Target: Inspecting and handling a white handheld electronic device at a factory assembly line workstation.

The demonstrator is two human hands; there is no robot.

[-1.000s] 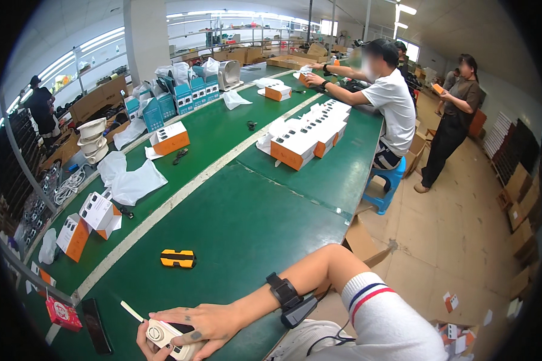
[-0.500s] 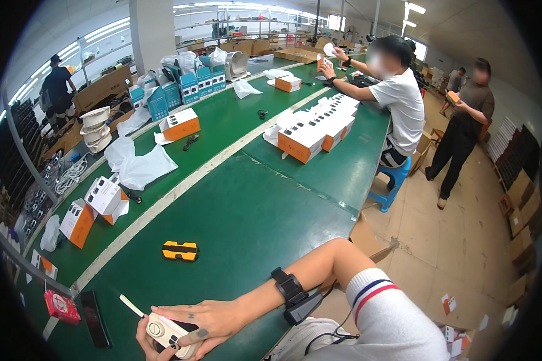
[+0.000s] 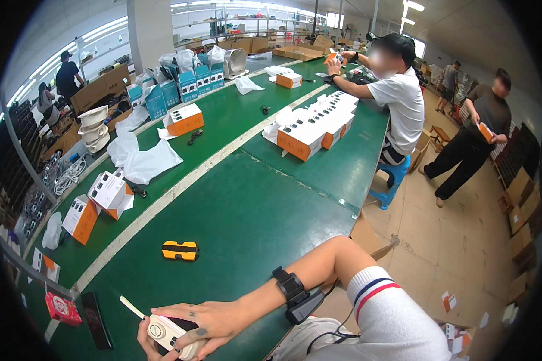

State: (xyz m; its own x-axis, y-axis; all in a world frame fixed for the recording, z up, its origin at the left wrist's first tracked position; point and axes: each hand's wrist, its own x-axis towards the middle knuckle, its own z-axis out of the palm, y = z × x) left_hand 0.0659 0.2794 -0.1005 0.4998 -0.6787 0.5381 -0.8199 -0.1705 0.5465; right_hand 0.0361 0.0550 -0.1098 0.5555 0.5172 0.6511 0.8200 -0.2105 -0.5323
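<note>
Hands (image 3: 180, 328) meet at the near edge of the green tabletop (image 3: 247, 216), fingers curled around a white device (image 3: 168, 334) with a round button. Recommended: keep both grips firm and the device supported above the tabletop.

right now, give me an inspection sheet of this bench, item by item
surface: long green table with a pale stripe along it.
job's things: a small white device with a round dial, held in both hands at the near edge.
clutter: orange-and-black tool, black phone, red packet, orange-and-white boxes, loose plastic bags.
grippers: right hand lies over the device; left hand grips it from below; black wrist strap on the right forearm.
cables: white cords coiled at the far left edge.
surroundings: seated worker at the same table, a person standing on the floor.
</note>
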